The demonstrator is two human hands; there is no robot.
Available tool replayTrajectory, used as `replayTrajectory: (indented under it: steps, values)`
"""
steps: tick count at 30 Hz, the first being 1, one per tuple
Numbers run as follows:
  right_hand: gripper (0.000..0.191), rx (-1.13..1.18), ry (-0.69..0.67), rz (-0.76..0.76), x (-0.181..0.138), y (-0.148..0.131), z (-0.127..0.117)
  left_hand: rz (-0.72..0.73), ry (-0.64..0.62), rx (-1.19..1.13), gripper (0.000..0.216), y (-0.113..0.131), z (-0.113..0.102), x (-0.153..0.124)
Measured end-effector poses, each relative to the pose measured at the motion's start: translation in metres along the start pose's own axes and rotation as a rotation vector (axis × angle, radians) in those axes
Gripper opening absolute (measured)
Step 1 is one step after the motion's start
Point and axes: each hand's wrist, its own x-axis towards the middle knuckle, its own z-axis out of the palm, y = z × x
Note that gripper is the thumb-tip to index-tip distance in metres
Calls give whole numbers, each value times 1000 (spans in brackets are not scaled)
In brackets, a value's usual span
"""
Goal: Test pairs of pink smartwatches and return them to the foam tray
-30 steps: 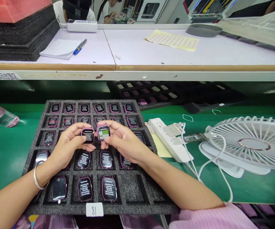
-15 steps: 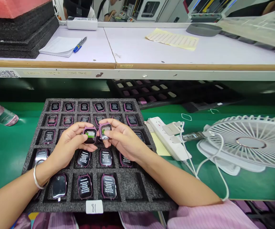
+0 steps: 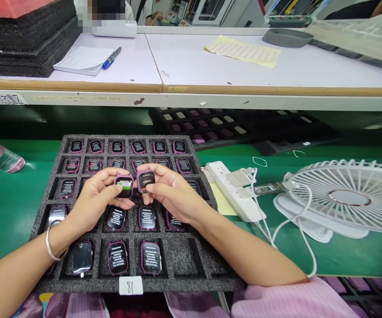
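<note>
Purple watch (image 3: 125,184), screen partly green, beside darker-screened purple watch (image 3: 145,178), both above tray (image 3: 88,286).

Your left watch (image 3: 125,185) is purple, its black screen (image 3: 126,193) banded green and white; your right watch (image 3: 145,180) is purple, its dark screen (image 3: 147,177) touched with red. Your tray (image 3: 171,286) is speckled dark grey, your mat (image 3: 5,221) green.

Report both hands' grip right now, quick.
Left hand: closed, holding a purple-framed, rounded-square watch body showing green on screen.
Right hand: closed, holding a second purple-framed watch body.
</note>
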Motion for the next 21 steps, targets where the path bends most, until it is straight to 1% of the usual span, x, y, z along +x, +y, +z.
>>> replayTrajectory:
  steps: [6, 12, 16, 19, 21]
  values:
    - [35, 14, 2, 35, -1, -1, 0, 17, -37, -67, 29, -1, -3, 2]
    - [32, -41, 0, -2, 0, 0, -1, 21, 22, 40, 31, -1, 0, 2]
    - [35, -43, 13, -20, -2, -2, -2, 76, -45, 47, 35, 4, 0, -2]
    - [40, -55, 16, -44, -2, -5, -2, 150, -101, 6, 45, 13, 4, -10]
    - [42, -60, -13, -45, -3, -7, -1, 170, -171, -37, 53, 20, 8, -21]
